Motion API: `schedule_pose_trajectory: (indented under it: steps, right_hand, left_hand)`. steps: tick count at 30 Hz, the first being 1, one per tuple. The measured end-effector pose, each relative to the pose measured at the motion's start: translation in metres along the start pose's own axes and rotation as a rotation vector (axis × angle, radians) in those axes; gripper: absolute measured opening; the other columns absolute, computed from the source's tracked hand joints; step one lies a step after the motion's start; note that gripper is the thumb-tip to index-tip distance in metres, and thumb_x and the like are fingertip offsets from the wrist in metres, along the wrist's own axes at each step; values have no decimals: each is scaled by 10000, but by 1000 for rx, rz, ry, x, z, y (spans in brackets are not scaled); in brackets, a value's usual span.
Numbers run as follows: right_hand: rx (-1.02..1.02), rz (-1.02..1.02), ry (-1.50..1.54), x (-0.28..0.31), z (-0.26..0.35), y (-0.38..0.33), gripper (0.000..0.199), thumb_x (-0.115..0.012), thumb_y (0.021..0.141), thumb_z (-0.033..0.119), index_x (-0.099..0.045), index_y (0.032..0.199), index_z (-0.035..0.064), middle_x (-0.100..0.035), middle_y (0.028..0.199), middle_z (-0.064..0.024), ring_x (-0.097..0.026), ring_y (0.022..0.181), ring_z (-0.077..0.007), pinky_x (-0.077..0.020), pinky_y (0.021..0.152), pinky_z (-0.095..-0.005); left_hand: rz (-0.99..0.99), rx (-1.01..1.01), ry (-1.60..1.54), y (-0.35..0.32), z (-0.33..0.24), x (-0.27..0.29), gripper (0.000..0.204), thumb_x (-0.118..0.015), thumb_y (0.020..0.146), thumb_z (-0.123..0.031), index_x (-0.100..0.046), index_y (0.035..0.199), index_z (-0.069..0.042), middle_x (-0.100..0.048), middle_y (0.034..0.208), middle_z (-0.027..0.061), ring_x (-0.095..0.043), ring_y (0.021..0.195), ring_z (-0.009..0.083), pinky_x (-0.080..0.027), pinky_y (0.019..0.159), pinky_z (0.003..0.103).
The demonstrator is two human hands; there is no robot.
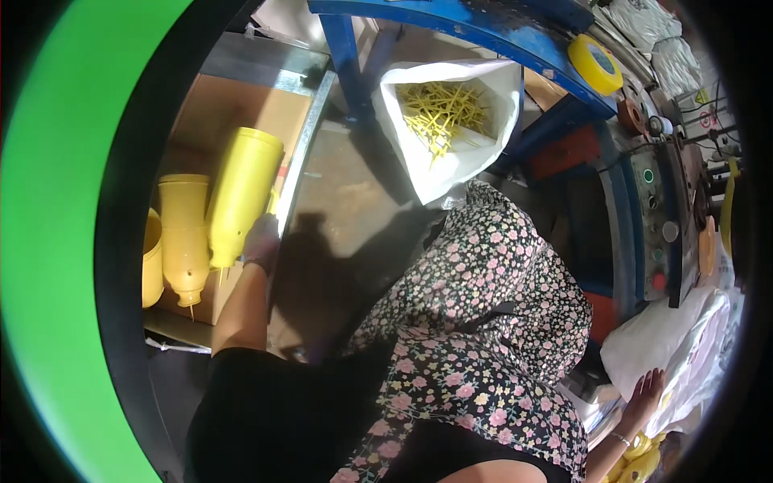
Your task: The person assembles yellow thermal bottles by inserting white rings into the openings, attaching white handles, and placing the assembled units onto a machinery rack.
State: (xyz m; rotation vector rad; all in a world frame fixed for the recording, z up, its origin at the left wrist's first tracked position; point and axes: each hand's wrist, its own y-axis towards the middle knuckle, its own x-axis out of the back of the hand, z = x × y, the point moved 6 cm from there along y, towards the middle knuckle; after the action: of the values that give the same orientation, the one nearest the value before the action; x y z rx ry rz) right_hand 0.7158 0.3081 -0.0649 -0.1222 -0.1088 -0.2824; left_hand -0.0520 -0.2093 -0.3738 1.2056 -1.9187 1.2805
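My left hand (262,240), in what looks like a pale glove, is at the right side of a bright yellow bottle-shaped plastic part (247,181) in an open carton. Its fingers are blurred and partly hidden, so I cannot make out a grip. A thin yellow piece shows just beyond that hand. Beside the bright part lie an orange-yellow bottle-shaped part (183,233) with a thin stem at its narrow end and another orange-yellow part (151,262), half cut off by the dark rim. Far to the lower right, my right hand (646,394) has its fingers stretched out by a white plastic sack (672,342).
A white sack (431,173) of thin yellow plastic sticks stands ahead, beside a blue bench (459,24). Yellow tape (596,64) lies on the bench's right end. A machine panel with buttons (651,217) stands at right. The carton's metal frame (304,153) edges the left side.
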Motion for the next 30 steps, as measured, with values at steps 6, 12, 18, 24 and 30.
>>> schedule_pose_trajectory:
  steps: [6, 12, 18, 24, 30]
  right_hand:
    - [-45, 194, -204, -40, -9, -16, 358, -576, 963, 250, -558, 1288, 101, -626, 1186, -44, -585, 1010, -139, -460, 892, -309]
    - [-127, 281, -253, -100, -25, -53, 242, -550, 977, 203, -585, 1174, 68, -647, 1038, -32, -608, 891, -114, -485, 789, -248]
    - [-172, 430, -154, -150, -27, -87, 190, -539, 970, 162, -588, 1114, 48, -638, 992, -45, -618, 875, -126, -502, 797, -256]
    - [-171, 1008, 11, -292, -40, -152, 333, -525, 952, 165, -549, 1206, -50, -658, 1085, -133, -632, 987, -201, -503, 915, -356]
    - [-454, 1234, 335, -364, -46, -187, 466, -590, 930, 181, -482, 1331, -31, -623, 1202, -137, -638, 1012, -219, -505, 902, -360]
  left_hand:
    - [47, -329, 572, 107, 35, -52, 412, -441, 948, -156, -475, 1354, -96, -525, 1359, 179, -548, 1191, 362, -449, 1001, 407]
    - [19, -188, 529, 119, 53, -38, 401, -511, 918, -234, -533, 1304, -126, -546, 1318, 178, -563, 1154, 353, -457, 969, 408]
    - [-168, 130, 96, 67, 6, 65, 396, -580, 889, -312, -591, 1253, -156, -567, 1278, 177, -578, 1117, 343, -464, 937, 408]
    - [-173, -501, -258, -116, -197, 163, 413, -712, 802, -322, -657, 1083, -25, -684, 978, 112, -644, 873, 217, -496, 797, 336]
    - [-43, -1717, 100, -235, -356, 129, 460, -852, 567, -381, -684, 873, -81, -622, 677, 72, -557, 584, 339, -486, 653, 377]
